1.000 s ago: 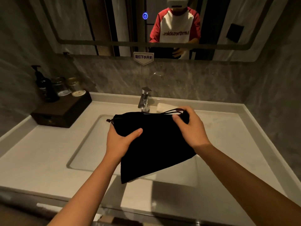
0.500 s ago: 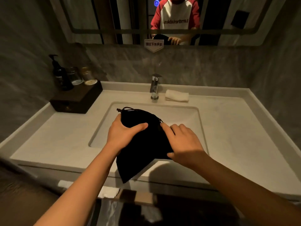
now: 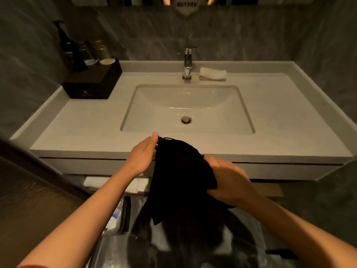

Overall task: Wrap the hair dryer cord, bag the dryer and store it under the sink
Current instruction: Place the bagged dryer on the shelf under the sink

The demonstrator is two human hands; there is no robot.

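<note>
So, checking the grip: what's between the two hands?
The bag, in the head view: left hand at its top edge, right hand gripping its lower side.

Towel (image 3: pixel 212 73) right of faucet (image 3: pixel 187 63)

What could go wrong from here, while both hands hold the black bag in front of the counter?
1. The right hand grips the bag from the side, while the left hand is only at its mouth, so the load could perhaps slip.
2. The bag hangs close to the counter edge and may knock against it.
3. The space below is dark and holds white items, so the bag might catch there.
</note>
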